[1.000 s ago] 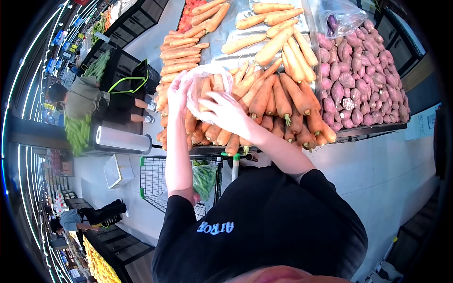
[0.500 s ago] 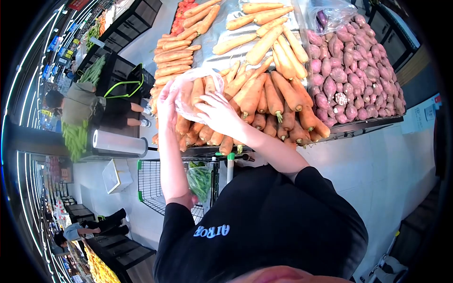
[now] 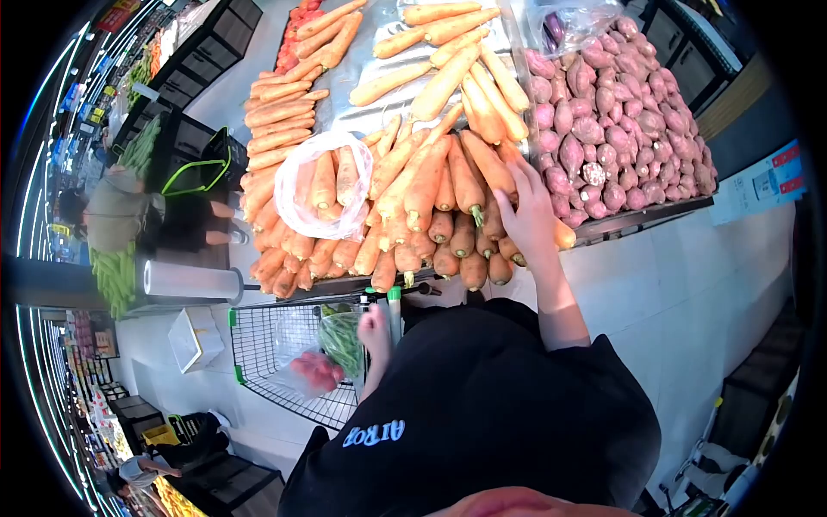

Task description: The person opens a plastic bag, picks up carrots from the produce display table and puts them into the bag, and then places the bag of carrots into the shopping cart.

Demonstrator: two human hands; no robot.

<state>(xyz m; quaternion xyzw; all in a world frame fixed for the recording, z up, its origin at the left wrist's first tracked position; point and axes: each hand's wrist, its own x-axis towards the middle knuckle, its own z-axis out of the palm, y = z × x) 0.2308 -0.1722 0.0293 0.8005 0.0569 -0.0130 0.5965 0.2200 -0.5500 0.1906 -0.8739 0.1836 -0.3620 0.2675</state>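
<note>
A clear plastic bag (image 3: 289, 207), its rolled rim spread in a ring, lies over the left part of the carrot heap, with carrots (image 3: 324, 181) showing within the ring. Neither hand touches it. At the heap's right end, my right hand (image 3: 530, 215) reaches over a carrot (image 3: 488, 164), its fingers extended and thumb apart, fingertips right at the carrots. My left hand (image 3: 374, 332) is down beside the shopping cart's handle (image 3: 394, 320), fingers curled closed with nothing showing in them.
Purple sweet potatoes (image 3: 616, 129) fill the right of the stand, with a bagged eggplant (image 3: 554, 30) behind. The shopping cart (image 3: 276, 345) holds bagged green vegetables (image 3: 343, 340) and bagged red produce (image 3: 317, 370). A bag roll (image 3: 191, 281) and a person (image 3: 125, 207) are at left.
Both hands have let go of the plastic bag, which stays on the carrots. My right hand moved right over the heap; my left hand dropped toward the cart. The view shifted slightly.
</note>
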